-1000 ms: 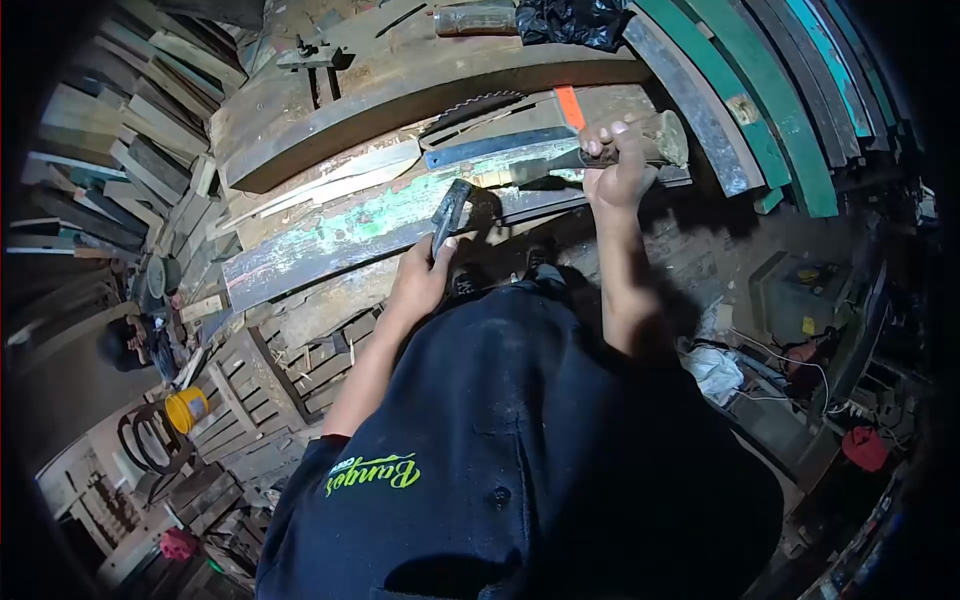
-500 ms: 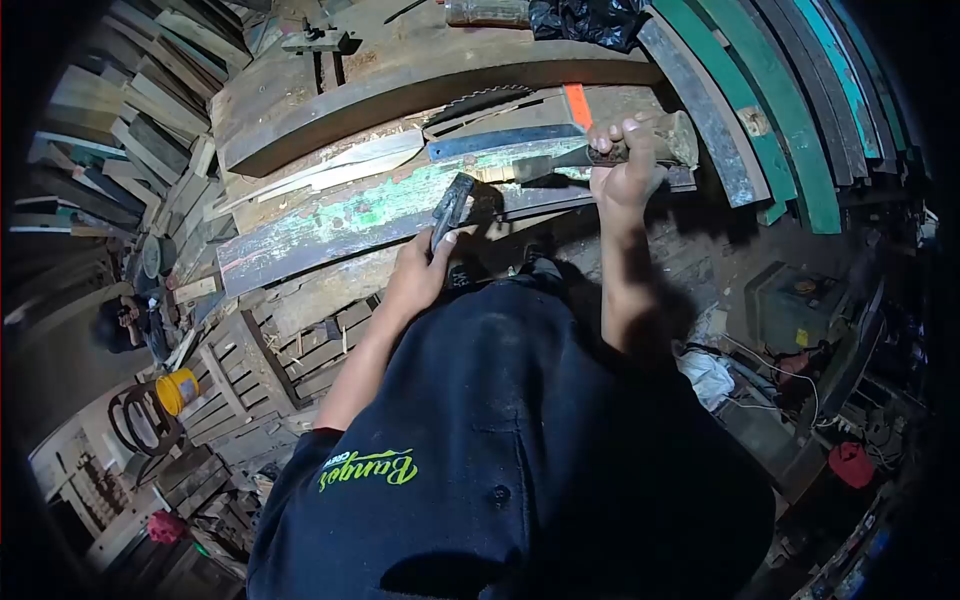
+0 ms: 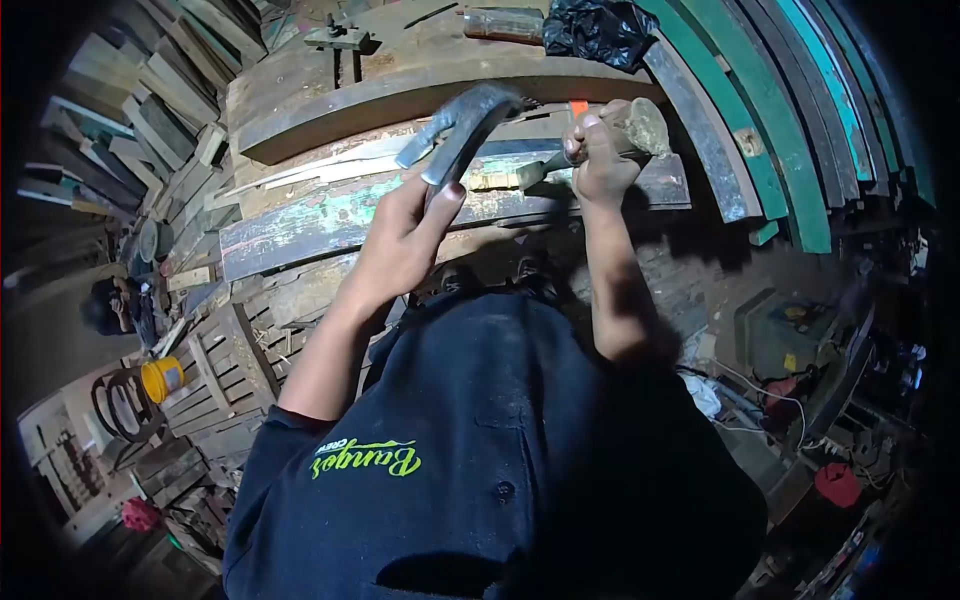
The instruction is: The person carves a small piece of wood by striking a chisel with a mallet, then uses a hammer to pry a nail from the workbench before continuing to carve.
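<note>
My left hand (image 3: 405, 235) is closed around a claw hammer (image 3: 465, 130), whose metal head is raised above the workpiece. My right hand (image 3: 605, 165) grips a chisel (image 3: 532, 176) held low and slanted, its broad blade pointing left. The pale, battered butt of its handle (image 3: 648, 128) sticks out beyond my fist. Under the chisel lies a wooden plank (image 3: 290, 235) with flaking green and white paint. Near the blade tip, a patch of bare yellowish wood (image 3: 490, 181) shows on the plank.
A thick curved beam (image 3: 350, 105) lies behind the plank. Farther back are a black plastic bag (image 3: 600, 30), a bottle (image 3: 503, 24) and a clamp-like tool (image 3: 337, 40). Green curved boards (image 3: 775, 130) stand at right. Another person (image 3: 122, 305) is at far left, near a yellow bucket (image 3: 162, 379).
My left hand has lifted the hammer up and away from near my body, its head now higher over the plank. My right hand and the chisel have shifted slightly.
</note>
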Demonstrator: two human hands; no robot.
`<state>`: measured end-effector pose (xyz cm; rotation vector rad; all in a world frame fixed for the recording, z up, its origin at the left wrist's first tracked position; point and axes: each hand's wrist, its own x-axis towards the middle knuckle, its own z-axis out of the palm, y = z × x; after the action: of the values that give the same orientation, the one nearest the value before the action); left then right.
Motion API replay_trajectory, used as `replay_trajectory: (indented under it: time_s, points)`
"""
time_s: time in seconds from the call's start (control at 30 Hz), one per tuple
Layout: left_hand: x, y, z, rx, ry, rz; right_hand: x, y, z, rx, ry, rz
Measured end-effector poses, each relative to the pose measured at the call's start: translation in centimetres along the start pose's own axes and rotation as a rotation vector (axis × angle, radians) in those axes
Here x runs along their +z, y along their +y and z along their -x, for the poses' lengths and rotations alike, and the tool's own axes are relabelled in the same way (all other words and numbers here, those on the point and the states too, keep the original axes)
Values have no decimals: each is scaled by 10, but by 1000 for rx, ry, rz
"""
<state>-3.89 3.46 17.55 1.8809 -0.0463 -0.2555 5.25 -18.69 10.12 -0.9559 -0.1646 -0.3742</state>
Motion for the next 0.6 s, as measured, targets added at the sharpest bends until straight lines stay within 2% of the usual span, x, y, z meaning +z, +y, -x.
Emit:
replay_trajectory:
  time_s: [0.07, 0.1, 0.13, 0.17, 0.23, 0.27, 0.3, 0.33, 0.4, 0.43, 0.47, 0.53, 0.57, 0.6]
  points:
    - [2, 46, 6, 265, 49, 203, 9, 0, 5, 2, 35, 111]
    - [5, 64, 8, 385, 99, 263, 1, 6, 1, 3, -92, 17]
    - [9, 68, 7, 392, 110, 264, 8, 11, 3, -105, 2, 102]
    - [13, 71, 4, 463, 89, 193, 4, 19, 3, -109, -8, 100]
    - [18, 76, -1, 599, 46, 50, -5, 32, 1, -329, -119, 404]
    - [18, 78, -3, 668, 24, -23, -6, 36, 0, -347, -119, 445]
    - [14, 76, -3, 371, -174, -141, -5, 31, 1, -330, -106, 433]
    - [21, 64, -15, 376, -216, -71, -2, 27, 2, -298, -91, 404]
    - [12, 67, -12, 237, -273, -198, 2, 23, 3, -283, -75, 379]
    - [13, 71, -9, 313, -239, -34, 3, 23, 4, -285, -74, 368]
    - [12, 76, -5, 311, -243, -30, 3, 23, 6, -287, -74, 375]
    - [6, 85, 1, 474, -159, -20, 4, 26, 8, -297, -77, 387]
    - [11, 88, -1, 743, -5, 21, 4, 28, 9, -308, -74, 395]
    - [7, 89, 4, 651, -100, 23, 5, 30, 8, -315, -77, 400]
